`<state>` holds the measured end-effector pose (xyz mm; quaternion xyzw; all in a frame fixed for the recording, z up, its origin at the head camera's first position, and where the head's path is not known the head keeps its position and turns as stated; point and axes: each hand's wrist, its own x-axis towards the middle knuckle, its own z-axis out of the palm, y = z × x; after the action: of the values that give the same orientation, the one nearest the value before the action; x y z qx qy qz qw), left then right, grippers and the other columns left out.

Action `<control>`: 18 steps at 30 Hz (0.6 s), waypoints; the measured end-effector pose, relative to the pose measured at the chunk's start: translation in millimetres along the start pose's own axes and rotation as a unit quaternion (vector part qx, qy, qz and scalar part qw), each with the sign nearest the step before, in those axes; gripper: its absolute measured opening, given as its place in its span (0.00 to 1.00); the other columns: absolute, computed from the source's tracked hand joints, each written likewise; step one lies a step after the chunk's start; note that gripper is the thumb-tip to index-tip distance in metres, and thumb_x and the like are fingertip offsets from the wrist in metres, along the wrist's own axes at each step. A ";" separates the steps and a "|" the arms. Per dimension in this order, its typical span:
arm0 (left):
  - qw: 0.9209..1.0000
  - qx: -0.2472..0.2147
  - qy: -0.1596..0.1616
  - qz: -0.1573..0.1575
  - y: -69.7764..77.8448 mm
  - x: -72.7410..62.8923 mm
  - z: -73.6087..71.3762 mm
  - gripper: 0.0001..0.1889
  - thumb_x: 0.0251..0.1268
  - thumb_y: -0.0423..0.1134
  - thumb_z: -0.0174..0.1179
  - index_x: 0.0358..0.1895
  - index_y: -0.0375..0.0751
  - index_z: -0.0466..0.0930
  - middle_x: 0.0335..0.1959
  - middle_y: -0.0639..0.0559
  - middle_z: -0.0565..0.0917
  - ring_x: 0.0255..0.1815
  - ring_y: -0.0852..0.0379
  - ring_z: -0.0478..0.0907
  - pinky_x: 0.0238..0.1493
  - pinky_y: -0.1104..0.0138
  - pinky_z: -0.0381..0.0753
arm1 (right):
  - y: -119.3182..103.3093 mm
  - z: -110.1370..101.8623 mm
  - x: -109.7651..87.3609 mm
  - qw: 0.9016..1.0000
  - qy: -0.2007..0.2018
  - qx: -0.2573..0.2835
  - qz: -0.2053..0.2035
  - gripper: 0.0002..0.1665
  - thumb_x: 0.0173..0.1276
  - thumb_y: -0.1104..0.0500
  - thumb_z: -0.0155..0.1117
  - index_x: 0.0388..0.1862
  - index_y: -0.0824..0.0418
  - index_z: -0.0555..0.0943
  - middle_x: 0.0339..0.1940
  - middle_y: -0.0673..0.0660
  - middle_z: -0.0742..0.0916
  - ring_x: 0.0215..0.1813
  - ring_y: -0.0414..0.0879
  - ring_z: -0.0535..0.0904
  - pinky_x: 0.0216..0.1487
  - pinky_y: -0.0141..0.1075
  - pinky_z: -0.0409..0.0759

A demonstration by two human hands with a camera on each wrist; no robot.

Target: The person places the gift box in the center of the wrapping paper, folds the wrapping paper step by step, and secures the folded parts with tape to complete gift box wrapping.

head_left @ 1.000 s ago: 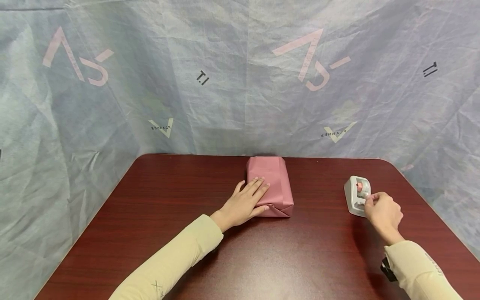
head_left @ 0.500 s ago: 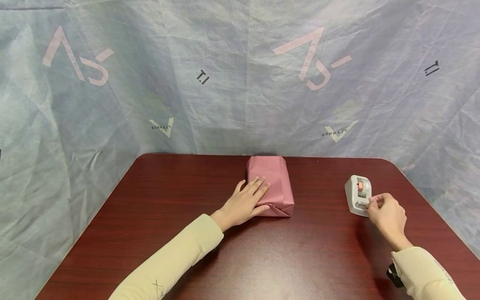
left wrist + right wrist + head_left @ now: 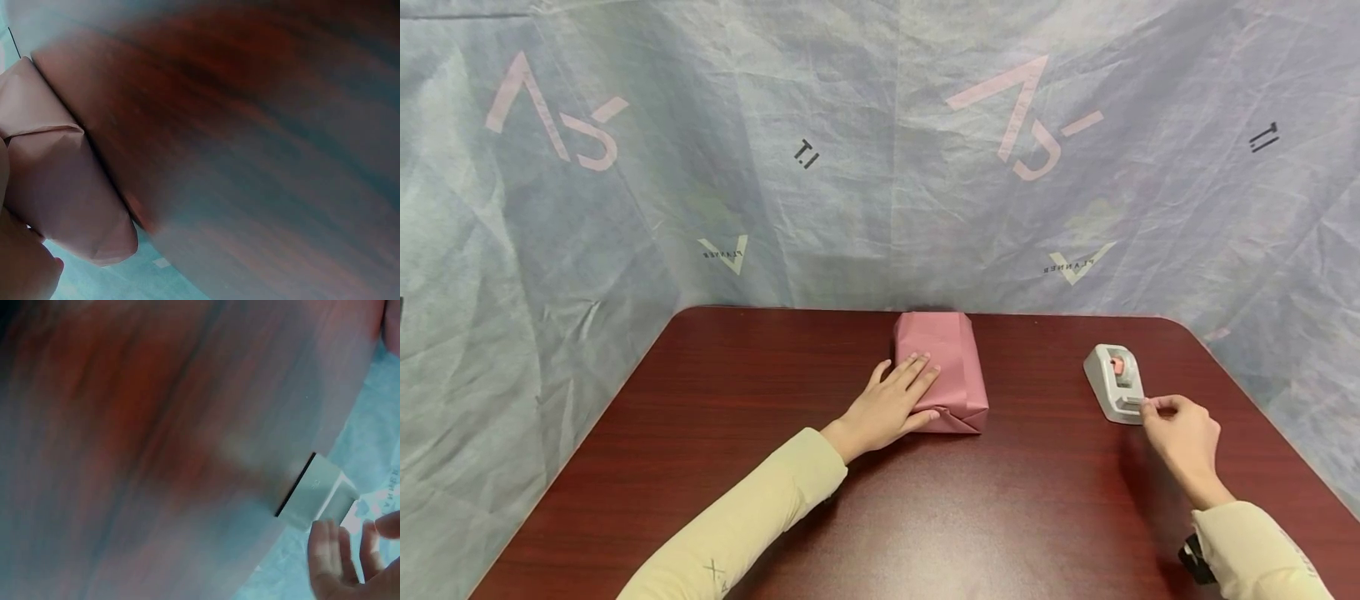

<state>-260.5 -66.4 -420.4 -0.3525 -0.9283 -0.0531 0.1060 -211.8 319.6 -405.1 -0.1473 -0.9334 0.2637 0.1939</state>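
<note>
A box-shaped package wrapped in pink paper point(image 3: 940, 337) lies at the back middle of the table. My left hand point(image 3: 887, 407) rests on its near left part with fingers spread straight. The left wrist view shows the package's folded end point(image 3: 69, 187) beside part of the hand point(image 3: 25, 265). To the right stands a white tape dispenser point(image 3: 1099, 385) with a roll on an orange-pink core point(image 3: 1117, 367). At its front end, the thumb and forefinger of my right hand point(image 3: 1183, 437) pinch the end of the tape; the clear strip itself is barely visible. The dispenser point(image 3: 312, 490) appears beyond my fingers in the right wrist view.
The dark red-brown wooden table point(image 3: 760, 367) reaches back to a grey-blue printed cloth point(image 3: 835, 217), which hangs behind it and along both sides. Bare tabletop separates the package and the dispenser.
My right hand has drawn back toward the near right from the dispenser's middle to its front end. The dispenser has shifted slightly back and left. The left hand and package stay put.
</note>
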 end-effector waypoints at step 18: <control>1.000 -0.002 0.001 -0.001 0.8 -0.1 -0.6 0.35 0.67 0.62 0.38 0.71 0.49 0.51 0.73 0.48 0.53 0.74 0.53 0.48 0.68 0.49 0.50 | 10.3 -4.5 4.0 0.999 -0.045 -0.011 -0.014 0.16 0.58 0.58 0.60 0.25 0.72 0.83 0.23 0.66 0.85 0.34 0.62 0.74 0.32 0.42 0.62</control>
<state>-259.8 -66.0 -419.8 -0.3520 -0.9284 -0.0548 0.1059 -211.5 331.5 -406.0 -0.1245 -0.9460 0.2566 0.1542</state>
